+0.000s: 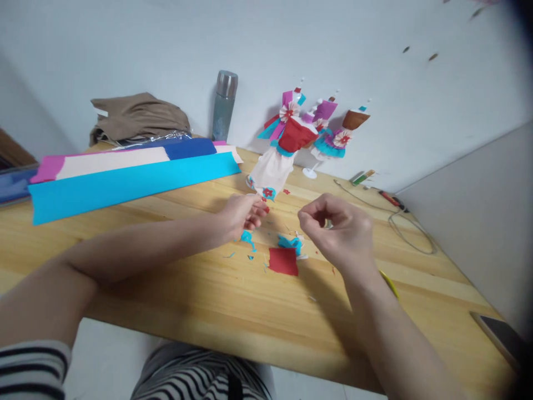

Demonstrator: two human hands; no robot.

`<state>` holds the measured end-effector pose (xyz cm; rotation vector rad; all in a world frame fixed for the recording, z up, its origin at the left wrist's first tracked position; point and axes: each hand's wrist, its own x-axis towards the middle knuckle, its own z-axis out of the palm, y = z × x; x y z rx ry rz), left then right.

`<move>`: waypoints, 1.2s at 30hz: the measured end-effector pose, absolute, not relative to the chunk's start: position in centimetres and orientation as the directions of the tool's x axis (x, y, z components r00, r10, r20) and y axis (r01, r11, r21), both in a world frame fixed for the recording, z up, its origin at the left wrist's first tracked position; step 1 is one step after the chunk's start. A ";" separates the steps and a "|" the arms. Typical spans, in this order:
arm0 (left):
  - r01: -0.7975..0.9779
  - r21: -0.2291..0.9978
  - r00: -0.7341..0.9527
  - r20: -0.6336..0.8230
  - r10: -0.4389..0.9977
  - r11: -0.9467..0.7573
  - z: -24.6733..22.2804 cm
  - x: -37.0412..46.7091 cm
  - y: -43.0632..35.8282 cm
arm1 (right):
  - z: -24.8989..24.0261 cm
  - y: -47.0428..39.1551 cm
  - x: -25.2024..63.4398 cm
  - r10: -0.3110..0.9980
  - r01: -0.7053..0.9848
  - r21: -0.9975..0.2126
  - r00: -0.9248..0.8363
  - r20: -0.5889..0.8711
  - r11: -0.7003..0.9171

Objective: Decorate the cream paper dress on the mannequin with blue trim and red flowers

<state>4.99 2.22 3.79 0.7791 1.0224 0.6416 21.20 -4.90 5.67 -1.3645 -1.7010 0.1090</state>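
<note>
My left hand [244, 215] is by the hem of a miniature paper dress [275, 166] with a red top and a pale skirt. Its fingers are curled, and a small red paper piece [267, 210] shows at the fingertips. Red and blue paper flowers [268, 193] decorate the hem. My right hand [339, 225] is raised over the table, thumb and forefinger pinched together; whatever is between them is too small to make out. Below the hands lie a red paper square [283, 261] and crumpled blue paper scraps [290, 243].
More dressed miniature stands [343, 136] are against the wall. Long crepe paper sheets [137, 180], brown cloth [139, 116] and a thermos [225, 105] occupy the left and back. To the right are a cable [410, 236], a yellow-edged object [389, 283] and a dark flat device [497, 336].
</note>
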 end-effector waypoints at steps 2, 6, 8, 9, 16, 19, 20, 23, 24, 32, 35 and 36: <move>-0.182 0.820 0.372 -0.453 0.810 0.542 2.8 4.7 3.0 | 5.7 -4.2 21.2 0.825 0.674 -0.606 -0.009 0.565 0.422; -0.298 0.825 0.325 -0.386 0.863 0.481 0.7 4.9 4.6 | 4.4 -2.1 21.1 0.816 0.675 -0.587 -0.039 0.576 0.447; -0.313 0.829 0.331 -0.362 0.871 0.463 -0.2 5.1 5.3 | 3.5 -1.3 20.8 0.805 0.674 -0.597 0.008 0.594 0.434; -0.320 0.831 0.338 -0.349 0.874 0.455 -0.5 5.2 5.5 | 3.0 -1.1 20.7 0.800 0.657 -0.620 0.044 0.598 0.428; -0.360 0.822 0.405 -0.288 0.868 0.441 -1.2 5.4 5.8 | 1.5 -0.7 20.7 0.895 0.322 -0.883 0.176 0.410 0.341; -0.376 0.810 0.443 -0.270 0.855 0.450 -1.1 5.6 5.8 | 1.1 -0.5 20.7 0.924 0.255 -0.918 0.159 0.349 0.303; -0.380 0.805 0.458 -0.265 0.849 0.456 -1.0 5.6 5.7 | 1.0 -0.4 20.7 0.928 0.245 -0.923 0.153 0.341 0.298; -0.382 0.800 0.480 -0.256 0.839 0.463 -1.1 5.7 5.8 | 0.7 -0.2 20.6 0.933 0.227 -0.930 0.150 0.327 0.289; -0.382 0.802 0.484 -0.249 0.839 0.459 -1.1 5.8 5.8 | 0.6 -0.2 20.6 0.934 0.227 -0.931 0.152 0.323 0.285; -0.380 0.794 0.566 -0.206 0.798 0.474 -1.0 6.0 6.4 | 0.0 0.0 20.9 0.935 0.285 -0.912 0.111 0.337 0.295; -0.369 0.790 0.578 -0.217 0.786 0.489 -0.9 6.0 6.6 | -0.1 -0.1 20.9 0.936 0.286 -0.911 0.103 0.337 0.297; -0.369 0.789 0.579 -0.219 0.786 0.492 -0.9 6.0 6.7 | -0.1 -0.2 20.9 0.936 0.275 -0.915 0.110 0.334 0.295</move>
